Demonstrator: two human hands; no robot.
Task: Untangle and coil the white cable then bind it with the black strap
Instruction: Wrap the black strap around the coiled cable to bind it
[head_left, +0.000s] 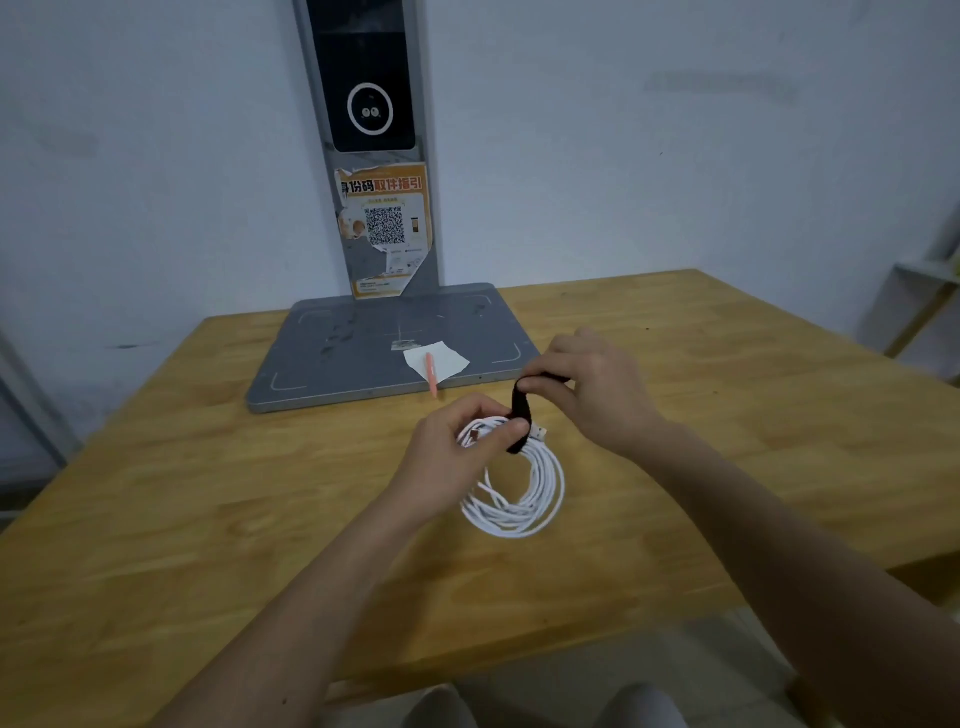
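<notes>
The white cable (524, 499) is wound into a round coil that hangs over the wooden table (208, 493), its lower part near the tabletop. My left hand (457, 452) pinches the top of the coil, where both plug ends stick out. The black strap (521, 413) loops around that top part of the coil. My right hand (592, 389) holds the strap's upper end between thumb and fingers, just above and to the right of my left hand.
A grey scanner base (332, 358) with an upright post (374, 156) stands at the back of the table. On it lie a white slip of paper (441, 356) and a pink pen (431, 379). A white shelf (914, 306) stands at the right.
</notes>
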